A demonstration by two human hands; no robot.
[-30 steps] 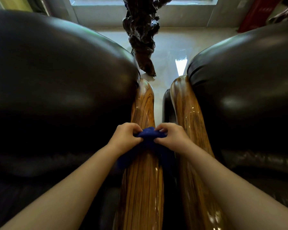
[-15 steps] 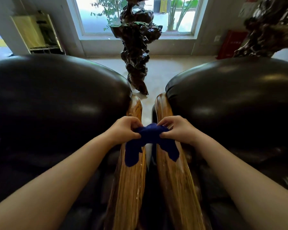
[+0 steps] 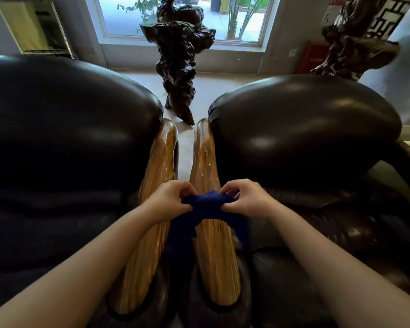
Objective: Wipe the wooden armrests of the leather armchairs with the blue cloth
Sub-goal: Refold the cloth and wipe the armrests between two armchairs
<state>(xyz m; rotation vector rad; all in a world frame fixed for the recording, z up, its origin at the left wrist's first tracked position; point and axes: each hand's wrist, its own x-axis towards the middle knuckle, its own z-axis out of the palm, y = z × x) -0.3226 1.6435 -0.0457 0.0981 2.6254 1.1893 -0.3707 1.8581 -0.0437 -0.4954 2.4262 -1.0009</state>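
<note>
Two dark leather armchairs stand side by side, the left armchair (image 3: 64, 129) and the right armchair (image 3: 303, 129). Their glossy wooden armrests run down the middle: the left armrest (image 3: 160, 162) and the right armrest (image 3: 205, 162), with a narrow gap between them. The blue cloth (image 3: 206, 204) is bunched and held up over the gap and the right armrest, its ends hanging down. My left hand (image 3: 168, 201) pinches its left end. My right hand (image 3: 246, 200) pinches its right end.
A dark gnarled root sculpture (image 3: 180, 58) stands on the pale floor beyond the armrests, before a window (image 3: 185, 17). A second root sculpture (image 3: 357, 36) and a red box (image 3: 314, 58) are at the back right. A framed panel (image 3: 33, 27) leans at the back left.
The view has tilted up and back, showing more of the room. My hands have lifted the cloth off the armrests and drawn slightly apart, stretching it between them.
</note>
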